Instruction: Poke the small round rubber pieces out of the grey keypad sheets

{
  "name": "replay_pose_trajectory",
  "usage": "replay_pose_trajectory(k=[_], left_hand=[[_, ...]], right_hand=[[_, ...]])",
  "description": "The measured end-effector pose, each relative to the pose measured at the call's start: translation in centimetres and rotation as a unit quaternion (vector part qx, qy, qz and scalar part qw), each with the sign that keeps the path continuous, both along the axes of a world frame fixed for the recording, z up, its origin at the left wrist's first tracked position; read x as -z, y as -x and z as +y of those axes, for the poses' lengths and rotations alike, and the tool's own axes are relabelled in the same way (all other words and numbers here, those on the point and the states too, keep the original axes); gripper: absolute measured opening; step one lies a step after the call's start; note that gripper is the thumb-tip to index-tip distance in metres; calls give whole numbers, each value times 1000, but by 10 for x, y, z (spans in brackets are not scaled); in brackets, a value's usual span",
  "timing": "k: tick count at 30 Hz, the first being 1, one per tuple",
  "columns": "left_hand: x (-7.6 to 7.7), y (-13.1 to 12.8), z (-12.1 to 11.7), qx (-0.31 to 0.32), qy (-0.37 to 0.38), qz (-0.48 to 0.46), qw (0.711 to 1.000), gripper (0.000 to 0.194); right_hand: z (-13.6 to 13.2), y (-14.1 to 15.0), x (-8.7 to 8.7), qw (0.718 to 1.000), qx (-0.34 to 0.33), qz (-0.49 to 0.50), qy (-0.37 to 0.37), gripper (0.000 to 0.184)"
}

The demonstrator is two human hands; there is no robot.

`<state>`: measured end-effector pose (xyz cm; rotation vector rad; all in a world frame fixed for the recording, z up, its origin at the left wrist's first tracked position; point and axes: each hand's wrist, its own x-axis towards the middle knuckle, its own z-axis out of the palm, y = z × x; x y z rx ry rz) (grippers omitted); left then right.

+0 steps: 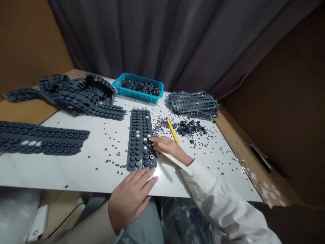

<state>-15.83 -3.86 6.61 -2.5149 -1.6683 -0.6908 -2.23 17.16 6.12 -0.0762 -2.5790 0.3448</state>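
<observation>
A dark grey rubber sheet (140, 135) studded with round buttons lies lengthwise on the white board (101, 162) in front of me. My left hand (132, 196) rests flat at the sheet's near end, fingers stretched out and together. My right hand (167, 146) reaches to the sheet's right edge, fingertips pinched at one button in the middle rows. A few holes in the sheet show white where buttons are gone. A yellow tool (172, 130) lies just behind my right hand.
A blue basket (138, 88) of loose buttons stands at the back. Piles of rubber sheets lie at back left (76, 96), left (40, 138) and back right (193, 104). Loose buttons (190, 128) and small scraps dot the board. A curtain hangs behind.
</observation>
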Motion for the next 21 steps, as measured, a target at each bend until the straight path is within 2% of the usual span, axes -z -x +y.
replay_pose_trajectory(k=[2, 5, 9, 12, 14, 18, 21], left_hand=[[-1, 0, 0, 0, 3, -12, 1000, 40], [-2, -1, 0, 0, 14, -28, 1000, 40], [-2, -1, -1, -4, 27, -37, 999, 42], [-1, -1, -2, -7, 21, -36, 999, 42], [0, -2, -2, -13, 13, -33, 999, 42], [5, -3, -3, -23, 5, -23, 999, 43], [8, -5, -3, -44, -16, -34, 998, 43]], right_hand=[[0, 0, 0, 1000, 7, -13, -12, 15], [0, 1, -4, 999, 30, -26, 14, 16], [7, 5, -10, 990, 96, 6, 100, 17], [12, 7, -13, 971, 148, 39, 183, 13], [14, 7, -15, 961, 170, 51, 213, 11], [13, 10, -22, 951, 169, 78, 248, 14], [15, 17, -25, 944, 140, 86, 285, 16]])
